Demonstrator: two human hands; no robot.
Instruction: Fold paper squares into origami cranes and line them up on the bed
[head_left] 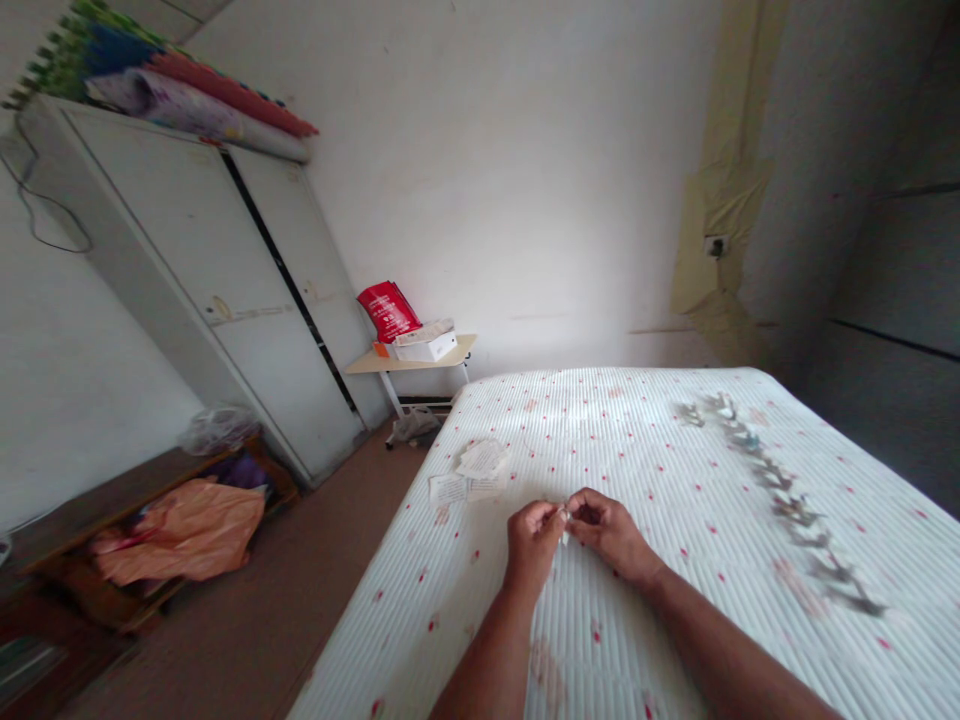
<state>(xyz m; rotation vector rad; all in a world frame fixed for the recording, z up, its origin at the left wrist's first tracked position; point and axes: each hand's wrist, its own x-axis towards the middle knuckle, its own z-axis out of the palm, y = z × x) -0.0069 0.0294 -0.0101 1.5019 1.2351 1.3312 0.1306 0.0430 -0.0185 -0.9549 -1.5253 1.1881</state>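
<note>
Above the white quilted bedspread point(480, 600), my left hand point(534, 535) and my right hand point(611, 530) meet with fingertips pinched together. Between them is a small folded piece of paper point(565, 535), pale and mostly covered by the fingers. Both hands are closed on it. Just beyond my left hand lie several loose pieces of printed paper point(482, 460), partly overlapping. Off to the right, a row of small folded paper figures point(780, 480) runs from the far side of the bed toward me; their exact shape is too blurred to tell.
Past the bed's far left corner stands a small table point(367, 363) with a red bag point(388, 312) and a white box point(427, 346). A grey cabinet point(180, 260) is at the left. An orange plastic bag point(187, 530) lies on a low wooden bench point(67, 510).
</note>
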